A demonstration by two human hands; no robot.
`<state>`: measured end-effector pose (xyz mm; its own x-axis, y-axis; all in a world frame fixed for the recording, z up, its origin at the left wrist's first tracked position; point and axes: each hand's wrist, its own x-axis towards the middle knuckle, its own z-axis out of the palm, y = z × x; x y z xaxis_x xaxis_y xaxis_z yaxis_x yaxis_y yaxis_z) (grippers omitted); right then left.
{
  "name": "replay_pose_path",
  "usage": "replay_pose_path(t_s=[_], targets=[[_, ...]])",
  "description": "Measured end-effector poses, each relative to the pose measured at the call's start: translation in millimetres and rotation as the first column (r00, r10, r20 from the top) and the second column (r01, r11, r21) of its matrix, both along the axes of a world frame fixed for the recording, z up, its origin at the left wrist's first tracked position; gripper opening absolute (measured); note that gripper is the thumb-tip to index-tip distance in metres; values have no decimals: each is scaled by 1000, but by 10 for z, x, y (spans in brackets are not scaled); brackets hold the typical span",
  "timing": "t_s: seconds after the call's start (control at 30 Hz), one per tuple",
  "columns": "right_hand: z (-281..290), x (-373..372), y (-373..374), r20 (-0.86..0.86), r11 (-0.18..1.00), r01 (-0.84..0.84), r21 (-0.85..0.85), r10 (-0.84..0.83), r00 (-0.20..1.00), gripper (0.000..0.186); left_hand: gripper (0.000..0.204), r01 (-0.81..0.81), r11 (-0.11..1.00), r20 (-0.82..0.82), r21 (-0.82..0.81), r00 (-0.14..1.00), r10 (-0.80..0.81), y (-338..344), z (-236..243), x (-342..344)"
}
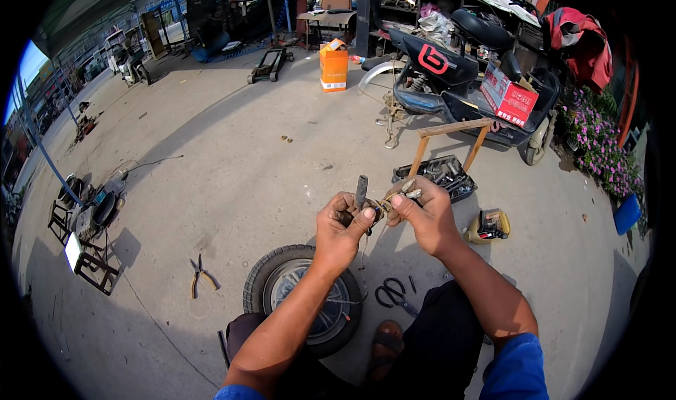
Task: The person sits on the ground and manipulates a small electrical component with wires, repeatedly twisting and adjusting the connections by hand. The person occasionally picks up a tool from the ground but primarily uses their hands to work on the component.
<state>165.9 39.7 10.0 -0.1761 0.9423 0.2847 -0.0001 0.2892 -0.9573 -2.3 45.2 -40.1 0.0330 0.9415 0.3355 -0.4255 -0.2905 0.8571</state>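
My left hand [339, 224] is closed round a short dark cable or sleeve [362, 187] that sticks up between its fingers. Close beside it, my right hand [425, 215] pinches thin wires, with small pale and metallic ends [414, 193] showing at its fingers; their exact kind is too small to tell. The hands nearly touch, thumbs toward each other. Below them a wheel [253, 282] with a black tyre and metal hub lies flat on the ground, and a thin pale lead rises from near it toward my hands. Black-handled scissors [398, 300] rest beside the wheel, near my sandalled foot.
Pliers [201, 276] lie open left of the wheel. Right of my hands stand a wooden frame [451, 128], a crate of tools [459, 186] and a cut-off container [484, 235] of small items. Farther back are an electric scooter [422, 104], a red carton [508, 98] and an orange box [334, 70].
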Motion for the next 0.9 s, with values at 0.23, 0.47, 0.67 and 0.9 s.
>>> replay_pose_path(t_s=[0.23,0.47,0.67,0.9], targets=[[-2,26,15,-94,1000,-7,-26,5,996,21,16,244,967,58,-77,969,-240,117,-142,-64],[4,-24,23,-240,992,-56,-110,28,970,19,14,324,940,222,-108,930,-294,33,-64,1],[-33,1,82,-395,938,-225,-265,107,912,20,13,281,953,233,-114,940,-249,29,-99,12],[-51,35,89,-298,920,-232,-317,136,945,18,13,204,964,154,-171,972,-179,31,-71,-1]])
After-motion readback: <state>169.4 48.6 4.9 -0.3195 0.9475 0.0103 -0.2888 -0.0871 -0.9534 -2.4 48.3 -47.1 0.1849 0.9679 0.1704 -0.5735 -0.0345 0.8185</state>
